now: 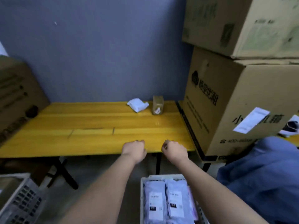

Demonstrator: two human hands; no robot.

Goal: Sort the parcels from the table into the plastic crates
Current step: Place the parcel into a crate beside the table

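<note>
Grey slatted crate (17,199) at lower left; left hand (134,148) and right hand (174,150) clenched, holding nothing, at the yellow table (80,126) front edge; white bagged parcel (137,105) beside small brown box (158,105) by the back wall; crate (143,191) below holds grey labelled parcels (165,201)

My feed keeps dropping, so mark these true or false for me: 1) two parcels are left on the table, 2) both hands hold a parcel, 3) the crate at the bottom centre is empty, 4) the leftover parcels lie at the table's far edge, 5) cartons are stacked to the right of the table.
1) True: a white parcel and a small brown box lie on the table.
2) False: the left hand and right hand are curled and hold nothing.
3) False: the crate holds grey mailers.
4) True, near the wall.
5) True: cartons.
</note>
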